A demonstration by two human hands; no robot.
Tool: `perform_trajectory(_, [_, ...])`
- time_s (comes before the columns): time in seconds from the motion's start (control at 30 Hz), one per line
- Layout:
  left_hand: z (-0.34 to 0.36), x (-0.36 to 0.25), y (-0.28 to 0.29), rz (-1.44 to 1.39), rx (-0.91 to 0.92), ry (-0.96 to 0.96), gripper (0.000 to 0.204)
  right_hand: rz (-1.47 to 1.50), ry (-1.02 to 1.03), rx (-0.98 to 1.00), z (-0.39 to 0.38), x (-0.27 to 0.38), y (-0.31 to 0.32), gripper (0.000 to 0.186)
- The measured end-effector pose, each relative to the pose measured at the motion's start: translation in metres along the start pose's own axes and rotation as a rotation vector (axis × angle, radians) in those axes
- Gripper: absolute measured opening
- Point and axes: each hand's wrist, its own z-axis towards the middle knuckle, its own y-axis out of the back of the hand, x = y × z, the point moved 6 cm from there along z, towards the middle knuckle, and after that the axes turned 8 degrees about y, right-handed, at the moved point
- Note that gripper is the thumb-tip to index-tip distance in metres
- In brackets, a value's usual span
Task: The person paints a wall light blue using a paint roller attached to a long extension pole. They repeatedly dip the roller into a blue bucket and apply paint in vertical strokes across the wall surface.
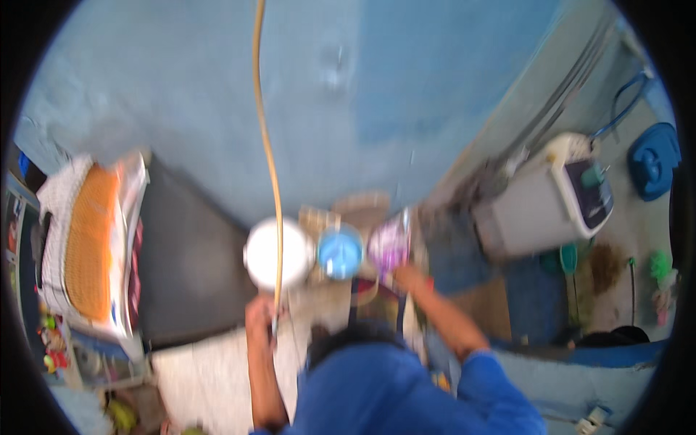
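My left hand [259, 319] is closed around the lower end of a yellow-tan hose [265, 138], which hangs down in front of the wall. Just beyond that hand stands a round white bucket [262, 250], with the hose crossing over it. To its right is a smaller blue bucket [341, 252]. My right hand [410, 278] is at the lower edge of a shiny purple-and-white plastic packet [390, 245] and seems to grip it. Its fingers are blurred and partly hidden.
A white washing machine [540, 206] stands on the right, with a green dustpan [569, 258] beside it. Left, a dark panel [190, 254] adjoins a shelf with an orange woven item [93, 243]. A blue wall [319, 109] rises ahead. A blue plastic stool [655, 161] lies far right.
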Motion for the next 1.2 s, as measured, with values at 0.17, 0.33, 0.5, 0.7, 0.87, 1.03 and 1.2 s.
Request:
perform_trajectory(0.17, [0.003,-0.006,0.004,-0.035,-0.034,-0.036,0.016,0.066,-0.114,0.017,-0.020,0.005,0.028,0.019])
perform_trajectory(0.33, [0.005,-0.020,-0.011,0.083,0.010,-0.038,0.019,0.130,-0.180,0.013,-0.060,-0.005,0.015,0.020])
perform_trajectory(0.5, [0.013,-0.019,-0.013,-0.006,0.087,-0.082,0.019,0.107,-0.207,-0.010,-0.085,0.013,0.014,0.023])
perform_trajectory(0.7, [0.018,-0.023,-0.009,-0.060,0.032,-0.078,0.012,0.198,-0.358,0.117,-0.098,0.022,0.020,0.025])
perform_trajectory(0.87, [0.016,-0.031,-0.013,-0.056,0.044,-0.067,0.012,0.240,-0.292,-0.006,-0.100,0.014,0.007,0.028])
perform_trajectory(1.03, [0.019,-0.022,-0.005,-0.099,0.005,-0.108,0.016,0.267,-0.305,-0.001,-0.101,0.003,-0.013,0.031])
perform_trajectory(1.2, [0.020,-0.026,-0.007,-0.019,-0.021,-0.134,0.029,0.306,-0.305,0.006,-0.105,0.019,0.020,0.033])
